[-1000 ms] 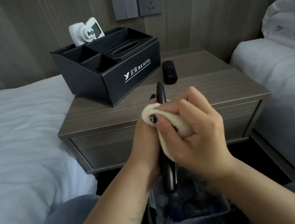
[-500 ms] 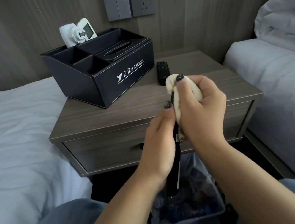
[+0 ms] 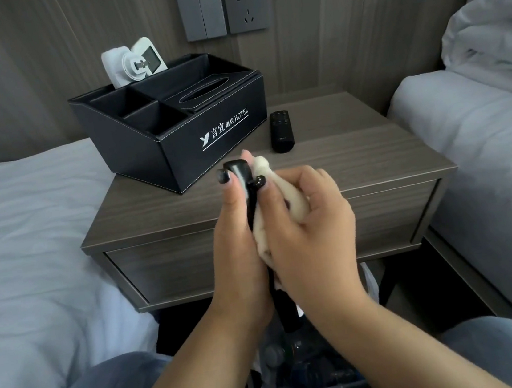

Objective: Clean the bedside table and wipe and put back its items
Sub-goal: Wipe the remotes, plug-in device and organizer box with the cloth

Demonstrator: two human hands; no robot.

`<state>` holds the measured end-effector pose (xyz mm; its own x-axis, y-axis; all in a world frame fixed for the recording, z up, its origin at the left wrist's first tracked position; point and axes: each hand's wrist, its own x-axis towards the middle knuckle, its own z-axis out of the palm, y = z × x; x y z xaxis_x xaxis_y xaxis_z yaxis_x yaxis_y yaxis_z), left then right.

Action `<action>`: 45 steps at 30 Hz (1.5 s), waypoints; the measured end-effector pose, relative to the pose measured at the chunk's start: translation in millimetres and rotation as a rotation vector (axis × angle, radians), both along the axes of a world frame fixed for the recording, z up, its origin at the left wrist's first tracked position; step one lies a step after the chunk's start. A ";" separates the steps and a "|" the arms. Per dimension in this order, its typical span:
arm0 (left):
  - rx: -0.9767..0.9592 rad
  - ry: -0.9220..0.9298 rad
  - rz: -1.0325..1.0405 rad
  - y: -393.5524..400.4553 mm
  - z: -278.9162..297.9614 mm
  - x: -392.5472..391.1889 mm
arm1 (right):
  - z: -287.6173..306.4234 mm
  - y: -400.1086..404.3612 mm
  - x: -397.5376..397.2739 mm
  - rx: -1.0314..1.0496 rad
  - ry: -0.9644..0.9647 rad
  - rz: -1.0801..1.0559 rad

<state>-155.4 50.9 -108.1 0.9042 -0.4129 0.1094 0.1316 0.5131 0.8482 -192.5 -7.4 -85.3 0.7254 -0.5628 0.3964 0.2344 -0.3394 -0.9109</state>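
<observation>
A: The right hand (image 3: 309, 235) has slid the cloth (image 3: 294, 198) back down from the remote's (image 3: 250, 194) tip; the left hand (image 3: 238, 241) still grips the remote upright.

B: So, mid-wipe?

A: Yes, both hands' fingers are curled tight, in front of the tabletop (image 3: 356, 155).

B: Next?

A: Probably set it down beyond the fingers, beside the second remote (image 3: 281, 131) or in the organizer (image 3: 172, 130).

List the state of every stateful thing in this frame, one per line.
left hand: grips black remote
right hand: holds cloth
black remote: held upright, being wiped
cloth: bunched against it
second remote: flat on table
organiser box: front compartments look empty
drawer: closed
</observation>
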 end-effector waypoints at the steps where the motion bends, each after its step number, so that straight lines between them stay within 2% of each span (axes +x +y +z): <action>1: -0.015 0.006 -0.044 -0.5 -0.2 -1.3 | 0.6 0.4 -1.3 -0.062 -0.032 -0.016; 3: -0.036 0.020 -0.117 -3.9 -2.8 -5.9 | 0.8 -5.2 2.3 -0.102 -0.064 -0.043; 6: -0.004 0.042 -0.130 -8.6 1.4 -13.3 | 0.6 -16.6 11.7 0.085 -0.002 -0.016; 9: 0.015 0.004 0.056 -6.7 7.4 -10.9 | -3.5 -11.6 10.9 0.066 0.037 0.018; 12: -0.013 -0.146 0.244 4.2 16.6 2.6 | -12.8 -3.1 10.1 0.048 0.149 0.057; 14: -0.051 -0.208 0.293 13.9 23.3 12.8 | -16.3 -1.4 11.1 0.124 0.300 0.128; 16: -0.100 -0.220 0.311 19.4 26.1 19.1 | -16.9 0.4 10.0 0.116 0.392 0.163; 17: -0.099 -0.218 0.317 18.3 25.5 18.7 | -16.3 1.6 8.3 0.060 0.369 0.151; 20: -0.066 -0.182 0.289 5.9 20.4 9.0 | -9.3 6.6 1.7 -0.178 0.100 0.063; 22: -0.098 -0.138 0.252 1.8 19.3 6.9 | -7.7 6.9 -0.3 -0.218 -0.005 0.059; 24: -0.169 -0.092 0.276 7.6 25.8 12.9 | -12.9 6.1 -1.1 -0.231 -0.026 0.066; 27: -0.339 0.027 0.342 26.5 37.8 30.2 | -21.9 10.4 -4.0 -0.250 0.071 0.101; 30: -0.453 0.108 0.374 37.7 39.3 39.1 | -25.2 15.1 -3.0 -0.104 0.164 0.123; 34: -0.436 0.147 0.334 26.8 35.0 33.9 | -22.8 8.2 2.4 0.479 0.354 0.249; 35: -0.390 0.145 0.339 24.0 33.3 33.6 | -23.2 6.9 1.2 0.536 0.356 0.257; 37: -0.232 0.129 0.384 20.0 30.8 33.2 | -24.8 7.3 -2.6 0.436 0.276 0.196; 40: 0.118 0.037 0.577 16.4 23.0 32.1 | -25.5 11.2 -10.6 0.126 0.024 0.119; 42: 0.168 -0.019 0.602 14.8 18.9 28.1 | -28.2 8.9 -13.2 -0.112 -0.124 0.126; 45: 0.155 0.010 0.460 12.8 16.9 21.1 | -30.0 1.2 -14.1 -0.307 -0.197 0.145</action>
<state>-134.3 63.7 -91.2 0.9974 0.0189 0.0690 -0.0709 0.3878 0.9190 -206.5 -6.2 -115.4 0.6819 -0.2938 0.6699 0.4597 -0.5402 -0.7049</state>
